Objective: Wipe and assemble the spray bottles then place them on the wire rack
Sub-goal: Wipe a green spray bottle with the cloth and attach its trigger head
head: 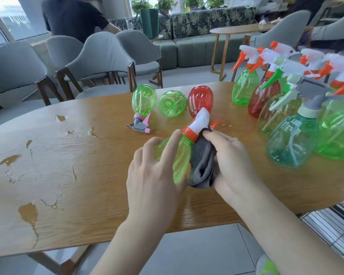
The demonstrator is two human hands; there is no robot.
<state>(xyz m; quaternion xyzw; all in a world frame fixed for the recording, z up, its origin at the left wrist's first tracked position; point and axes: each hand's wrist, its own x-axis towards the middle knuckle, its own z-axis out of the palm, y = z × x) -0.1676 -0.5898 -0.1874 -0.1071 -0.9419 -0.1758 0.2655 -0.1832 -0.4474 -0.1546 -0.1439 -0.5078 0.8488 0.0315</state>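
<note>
The left hand (153,171) grips a green spray bottle (180,155) (orange collar, white trigger head) lying tilted over the wooden table (68,165). The right hand (232,165) holds a grey cloth (204,165) against its neck; 3 bottles lie beyond.

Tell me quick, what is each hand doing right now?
Left hand: holds the green spray bottle, index finger straight.
Right hand: grips the grey cloth against the bottle.

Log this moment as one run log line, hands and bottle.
step: wiping | left hand: holds green spray bottle | right hand: presses grey cloth at bottle neck | rack: not in view
</note>
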